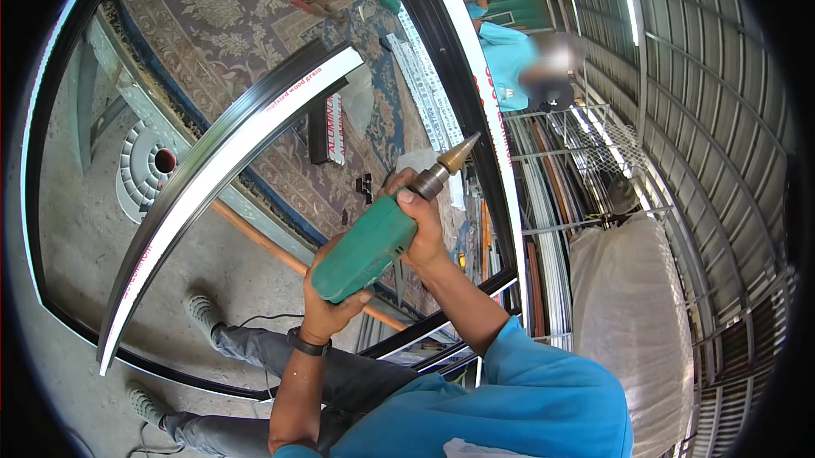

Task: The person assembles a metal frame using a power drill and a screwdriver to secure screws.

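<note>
A green power drill is held in both hands. Its metal chuck carries a gold-coloured, cone-shaped step bit that points up and to the right. My left hand, with a dark band on its wrist, is closed around the rear of the drill. At the front, just behind the chuck, my right hand is wrapped around the drill body. The drill's underside is hidden. Beyond the bit's tip runs a large black frame edged with white printed film. To the left, a curved, film-covered profile crosses the frame's opening.
A patterned carpet covers a work surface, bearing wrapped profiles and small black parts. A round, slotted wheel-like object is near the floor. Long profiles fill a rack. Another person in blue stands farther back.
</note>
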{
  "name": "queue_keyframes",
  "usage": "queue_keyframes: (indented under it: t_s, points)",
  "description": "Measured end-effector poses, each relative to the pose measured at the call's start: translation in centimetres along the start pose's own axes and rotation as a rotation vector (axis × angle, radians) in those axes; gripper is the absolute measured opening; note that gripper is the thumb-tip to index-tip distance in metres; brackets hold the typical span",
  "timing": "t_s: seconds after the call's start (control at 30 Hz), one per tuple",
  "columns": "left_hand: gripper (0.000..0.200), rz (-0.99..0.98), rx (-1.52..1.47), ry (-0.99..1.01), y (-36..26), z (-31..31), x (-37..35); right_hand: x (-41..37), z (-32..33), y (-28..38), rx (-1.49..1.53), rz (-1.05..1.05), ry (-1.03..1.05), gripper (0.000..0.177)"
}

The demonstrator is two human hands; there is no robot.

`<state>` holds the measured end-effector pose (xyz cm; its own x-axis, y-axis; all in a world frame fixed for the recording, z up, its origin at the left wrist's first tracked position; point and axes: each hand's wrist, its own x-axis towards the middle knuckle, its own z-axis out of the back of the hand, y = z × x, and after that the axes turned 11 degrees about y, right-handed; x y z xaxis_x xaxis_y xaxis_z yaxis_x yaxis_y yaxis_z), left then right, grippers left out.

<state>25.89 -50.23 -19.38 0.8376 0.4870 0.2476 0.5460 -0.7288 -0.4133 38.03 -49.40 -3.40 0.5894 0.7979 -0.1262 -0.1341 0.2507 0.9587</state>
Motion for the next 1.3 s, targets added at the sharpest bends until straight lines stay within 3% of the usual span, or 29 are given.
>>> queue_keyframes:
  t_s: [0.13, 0.27, 0.3, 0.33, 0.4, 0.5, 0.53, 0.63, 0.67, 1.3]
  points:
    - [0.09, 0.038, -0.031, -0.004, 0.3, -0.2, -0.3, -0.9, -0.3, 0.7, -0.072, -0.145, -0.153, 0.036]
    - [0.091, 0.053, -0.063, -0.019, 0.4, -0.5, -0.5, -6.4, 3.0, 5.7, -0.963, 0.094, -0.259, 0.061]
    - [0.091, 0.058, -0.069, -0.028, 0.4, -0.5, -0.6, -7.2, 4.1, 7.7, -1.014, 0.112, -0.326, 0.062]
    - [0.09, 0.069, -0.073, -0.03, 0.8, -0.3, -0.7, -5.9, 4.4, 9.6, -1.166, 0.308, -0.388, 0.067]
    - [0.089, 0.094, -0.09, -0.013, 1.5, 0.1, -1.0, -3.2, 6.1, 12.6, -1.644, 0.331, -0.413, 0.078]
    - [0.085, 0.103, -0.189, -0.002, 1.7, 0.3, -2.2, -0.4, 9.6, 13.2, -1.58, 0.167, -0.115, 0.077]
    - [0.084, 0.093, -0.263, -0.003, 0.8, 0.2, -2.7, 0.0, 10.1, 12.9, -1.626, 0.131, -0.097, 0.07]
    - [0.081, 0.094, -0.366, -0.009, 1.2, 0.3, -4.2, 0.1, 10.5, 12.9, -1.39, 0.016, -0.03, 0.066]
    - [0.081, 0.112, -0.385, -0.012, 1.5, 0.3, -4.4, 0.2, 11.1, 12.7, -1.408, 0.098, -0.002, 0.065]
    - [0.083, 0.058, -0.396, 0.032, 2.2, -1.7, -2.9, 0.2, 11.9, 12.4, -1.34, 0.121, -0.008, 0.072]
